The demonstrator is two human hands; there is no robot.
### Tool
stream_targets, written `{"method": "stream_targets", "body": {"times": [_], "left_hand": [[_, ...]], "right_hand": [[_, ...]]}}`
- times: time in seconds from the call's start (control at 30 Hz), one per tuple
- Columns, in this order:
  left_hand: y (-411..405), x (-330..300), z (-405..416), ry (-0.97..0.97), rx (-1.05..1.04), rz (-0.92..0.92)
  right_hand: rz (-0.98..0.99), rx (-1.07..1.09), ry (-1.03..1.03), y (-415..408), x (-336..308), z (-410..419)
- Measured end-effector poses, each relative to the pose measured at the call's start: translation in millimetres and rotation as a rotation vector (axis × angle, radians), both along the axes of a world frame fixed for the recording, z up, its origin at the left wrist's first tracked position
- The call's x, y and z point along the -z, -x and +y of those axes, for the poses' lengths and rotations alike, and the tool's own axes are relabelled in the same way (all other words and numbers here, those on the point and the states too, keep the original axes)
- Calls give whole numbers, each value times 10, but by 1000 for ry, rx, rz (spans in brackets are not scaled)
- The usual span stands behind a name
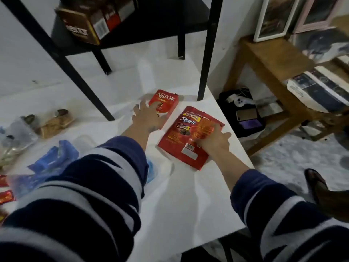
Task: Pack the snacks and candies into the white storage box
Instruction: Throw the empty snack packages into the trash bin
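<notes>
On Astor box (164,106), spread left hand (149,118)

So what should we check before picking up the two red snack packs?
1. Left hand on the Astor box: ok, fingers lie on it.
2. Right hand on the Beng-Beng bag: ok, fingers press it.
3. Either pack properly gripped: cannot tell.
4. Both packs flat on the white table: ok.
5. White storage box in view: not ok, not seen.

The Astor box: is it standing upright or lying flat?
Lying flat: the Astor box shows its printed front face up on the white table, left hand on it.
</notes>
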State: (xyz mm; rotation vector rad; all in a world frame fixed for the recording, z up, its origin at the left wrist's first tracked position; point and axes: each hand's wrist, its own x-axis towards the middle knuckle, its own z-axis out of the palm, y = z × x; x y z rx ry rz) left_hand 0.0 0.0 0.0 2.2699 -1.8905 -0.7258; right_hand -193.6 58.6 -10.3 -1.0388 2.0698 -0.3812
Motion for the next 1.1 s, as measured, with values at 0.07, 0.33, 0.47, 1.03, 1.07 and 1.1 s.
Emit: {"method": "stream_targets", "body": {"times": [0.07, 0.33, 0.47, 1.03, 1.07, 1.1], "left_hand": [[-8, 36, -94, -71, 19, -47], [-59, 157, -3, -61, -123, 86], [-131, 69, 152, 11, -196, 161], [-1032, -1025, 2618, 259, -410, 155], [-1131, -1059, 2847, 282, -443, 153], [-1238, -1090, 3081, 305, -477, 143]], "right_hand": [[0, 15, 23, -15, 37, -101], [-187, 89, 188, 108, 204, -240], [-290, 73, 211, 142, 23, -260], [-611, -214, 503, -824, -1581, 1168], [-627, -251, 497, -968, -1616, 1314], [-643, -290, 487, -1123, -1643, 1461]]}}
